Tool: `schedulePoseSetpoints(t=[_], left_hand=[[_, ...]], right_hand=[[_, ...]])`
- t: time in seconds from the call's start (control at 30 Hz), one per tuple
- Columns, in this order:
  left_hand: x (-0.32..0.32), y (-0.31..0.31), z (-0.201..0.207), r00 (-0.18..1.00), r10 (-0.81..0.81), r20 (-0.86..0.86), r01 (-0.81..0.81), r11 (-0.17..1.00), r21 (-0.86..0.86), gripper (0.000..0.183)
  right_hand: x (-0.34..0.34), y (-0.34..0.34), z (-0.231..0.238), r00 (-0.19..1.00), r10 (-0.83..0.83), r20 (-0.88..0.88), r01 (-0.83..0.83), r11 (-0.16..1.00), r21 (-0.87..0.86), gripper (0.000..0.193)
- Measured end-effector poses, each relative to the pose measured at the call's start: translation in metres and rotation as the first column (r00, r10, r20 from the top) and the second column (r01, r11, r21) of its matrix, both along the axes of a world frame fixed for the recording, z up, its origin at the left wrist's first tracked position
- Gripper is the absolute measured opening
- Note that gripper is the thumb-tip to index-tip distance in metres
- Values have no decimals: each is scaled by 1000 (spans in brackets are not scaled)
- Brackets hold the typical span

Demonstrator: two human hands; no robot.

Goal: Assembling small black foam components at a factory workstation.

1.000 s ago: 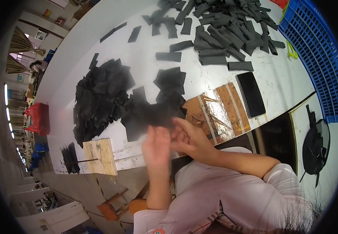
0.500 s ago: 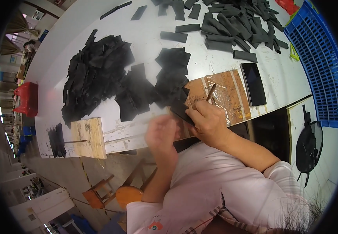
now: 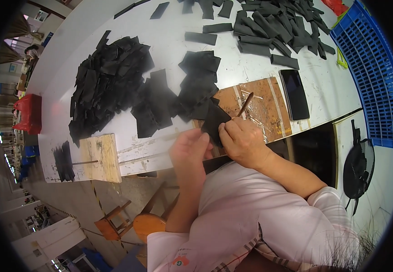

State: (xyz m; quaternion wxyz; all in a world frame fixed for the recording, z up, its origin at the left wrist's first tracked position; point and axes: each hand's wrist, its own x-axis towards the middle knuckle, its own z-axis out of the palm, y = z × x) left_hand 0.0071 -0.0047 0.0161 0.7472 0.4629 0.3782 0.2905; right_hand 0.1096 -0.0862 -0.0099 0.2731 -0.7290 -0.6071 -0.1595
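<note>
Together the left hand (image 3: 188, 149) and right hand (image 3: 241, 140) pinch one black piece (image 3: 214, 122) over the brown board (image 3: 262, 106). Beside them the blue crate (image 3: 368, 68) shows only its ribbed wall; its contents cannot be seen.

Black piece (image 3: 214, 121) lifted off the heap into both hands, left hand (image 3: 188, 149) now sharp beside right hand (image 3: 241, 143), brush stick (image 3: 245, 104) raised.
</note>
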Motion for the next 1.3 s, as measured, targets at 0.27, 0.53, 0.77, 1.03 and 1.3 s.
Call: schedulePoseSetpoints(t=[0.27,0.53,0.77,1.03,1.3], left_hand=[[-1,1,-4,992,-104,-75,106,994,21,7],[1,2,-8,978,-120,-171,160,956,244,3],[12,-15,-17,934,188,-304,134,605,785,8],[6,10,-22,977,-27,213,81,965,-251,22],[15,0,-20,997,9,-70,11,963,270,24]], right_hand=[[2,-3,-3,1000,1,6,-1,1000,-11,11],[9,-9,21,541,165,-825,-165,982,88,33],[6,2,11,867,131,-480,-114,991,64,18],[9,6,-9,906,-25,-422,54,997,56,16],[9,1,4,-717,31,-696,-90,987,137,5]])
